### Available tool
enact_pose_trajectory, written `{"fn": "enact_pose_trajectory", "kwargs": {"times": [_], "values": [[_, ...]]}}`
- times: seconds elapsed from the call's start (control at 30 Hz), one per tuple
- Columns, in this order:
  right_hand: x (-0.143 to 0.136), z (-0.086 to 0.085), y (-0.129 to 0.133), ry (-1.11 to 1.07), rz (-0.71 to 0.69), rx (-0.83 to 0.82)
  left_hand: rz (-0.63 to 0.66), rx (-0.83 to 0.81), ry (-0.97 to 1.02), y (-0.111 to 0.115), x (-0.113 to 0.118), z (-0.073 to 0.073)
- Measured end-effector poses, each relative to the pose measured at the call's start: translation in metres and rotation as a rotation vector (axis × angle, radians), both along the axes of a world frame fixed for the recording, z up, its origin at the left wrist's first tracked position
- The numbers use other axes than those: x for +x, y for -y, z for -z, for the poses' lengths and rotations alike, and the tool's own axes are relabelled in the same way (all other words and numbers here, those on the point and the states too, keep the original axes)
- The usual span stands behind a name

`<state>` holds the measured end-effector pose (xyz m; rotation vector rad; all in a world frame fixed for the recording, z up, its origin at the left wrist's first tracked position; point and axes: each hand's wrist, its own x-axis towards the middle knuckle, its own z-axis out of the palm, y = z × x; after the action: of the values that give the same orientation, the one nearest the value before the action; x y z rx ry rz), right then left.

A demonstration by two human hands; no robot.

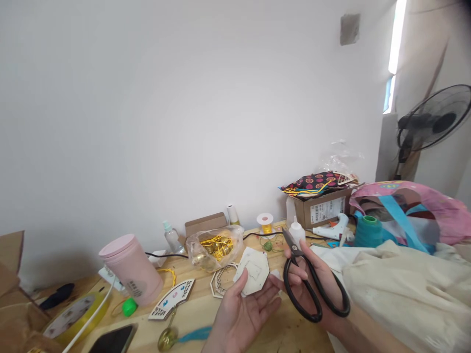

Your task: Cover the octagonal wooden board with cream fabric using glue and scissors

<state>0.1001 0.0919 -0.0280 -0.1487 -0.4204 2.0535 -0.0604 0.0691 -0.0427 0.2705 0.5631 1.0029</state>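
In my left hand [245, 311] lies a cream hexagonal piece [253, 270], held by the thumb on its face and the fingers beneath. Faint marks show on the piece. My right hand [307, 282] grips black-handled scissors [314, 289], blades pointing up and left; the fingers pass through and around the handles. Behind the left hand a hexagonal lattice frame [220, 283] rests on the wooden table [290, 333]. To the left lies a fan-shaped cut-out panel [171, 300]. A gold bell [168, 338] with a blue tassel [195, 334] sits near the front edge of view.
A pink canister [130, 269], yellow tape roll [77, 314] and phone [113, 340] stand or lie at left. At the back are a bag of gold bells [217, 247], a glue bottle [296, 230] and a cardboard box [324, 208]. Cream cloth [408, 284] covers the right side.
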Motion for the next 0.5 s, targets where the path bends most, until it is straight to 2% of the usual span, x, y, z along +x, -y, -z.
{"fn": "enact_pose_trajectory", "kwargs": {"times": [0.1,0.2,0.3,0.5], "values": [[-0.005,0.005,0.0,0.084,0.024,-0.085,0.029,0.024,0.038,-0.001,-0.002,0.004],[-0.006,0.007,-0.001,0.123,0.143,-0.144,0.052,0.03,0.035,-0.002,-0.005,0.008],[-0.005,0.005,-0.002,0.158,0.204,-0.124,0.062,0.036,0.002,-0.001,-0.005,0.008],[-0.007,0.012,-0.002,0.254,0.187,-0.008,0.044,0.042,-0.047,0.001,-0.005,0.001]]}}
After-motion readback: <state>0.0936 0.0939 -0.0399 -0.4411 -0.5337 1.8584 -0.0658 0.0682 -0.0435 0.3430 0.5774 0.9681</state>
